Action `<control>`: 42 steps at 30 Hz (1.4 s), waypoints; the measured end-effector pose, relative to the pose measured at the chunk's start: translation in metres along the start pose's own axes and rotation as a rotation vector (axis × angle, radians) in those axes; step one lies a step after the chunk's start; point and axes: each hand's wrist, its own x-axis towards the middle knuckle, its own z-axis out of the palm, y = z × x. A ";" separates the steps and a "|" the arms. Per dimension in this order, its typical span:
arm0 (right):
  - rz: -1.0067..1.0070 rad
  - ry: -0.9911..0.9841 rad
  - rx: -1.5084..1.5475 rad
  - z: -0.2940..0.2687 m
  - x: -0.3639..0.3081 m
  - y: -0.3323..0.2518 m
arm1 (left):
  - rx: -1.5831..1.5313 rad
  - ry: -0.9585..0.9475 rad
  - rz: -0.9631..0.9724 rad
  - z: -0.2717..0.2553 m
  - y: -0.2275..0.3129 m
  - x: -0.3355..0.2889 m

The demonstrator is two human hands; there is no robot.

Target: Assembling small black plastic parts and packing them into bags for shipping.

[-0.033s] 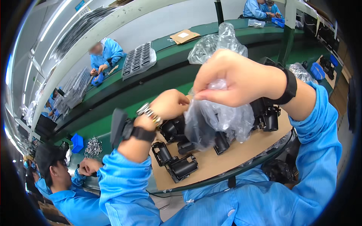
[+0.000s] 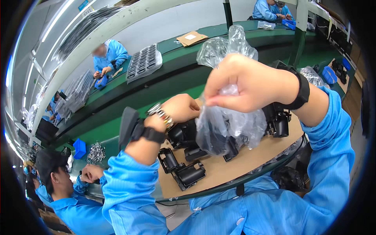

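My right hand is raised over the cardboard, thumb and fingers pinching a clear plastic bag that hangs down crumpled. Close by on its left, my left hand has its fingers closed at the bag's edge; its fingertips are partly hidden. Behind and below the bag, several black plastic housings with rounded cylinders lie on a brown cardboard sheet. One housing is at the near left and another at the right. The bag covers part of those in the middle.
More clear bags are heaped beyond my hands on the green bench. Farther left are a blue bin, a pile of small metal parts and a tray of black parts. A co-worker sits close on my left.
Both hands have shifted slightly to the right. The hanging part of the bag has swung right and spread a little; the housings lie as before.
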 end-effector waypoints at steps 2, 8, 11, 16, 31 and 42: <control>0.002 0.028 0.009 -0.004 -0.001 -0.002 | -0.011 -0.109 -0.088 -0.003 0.006 0.016; 0.147 0.211 -0.066 -0.031 -0.004 -0.014 | 0.119 -0.320 -0.287 -0.004 0.009 0.047; 0.283 0.377 -0.021 -0.052 -0.014 -0.016 | 0.125 -0.240 -0.184 -0.001 0.006 0.040; 0.309 0.525 0.324 -0.072 -0.036 -0.016 | -0.456 -0.100 0.024 0.004 -0.052 0.035; 0.404 -0.533 -0.691 -0.016 -0.011 -0.023 | -1.762 0.339 0.045 -0.018 0.033 -0.041; -0.188 -0.239 -0.633 0.023 0.004 0.002 | -1.704 0.408 -0.069 -0.016 0.062 -0.051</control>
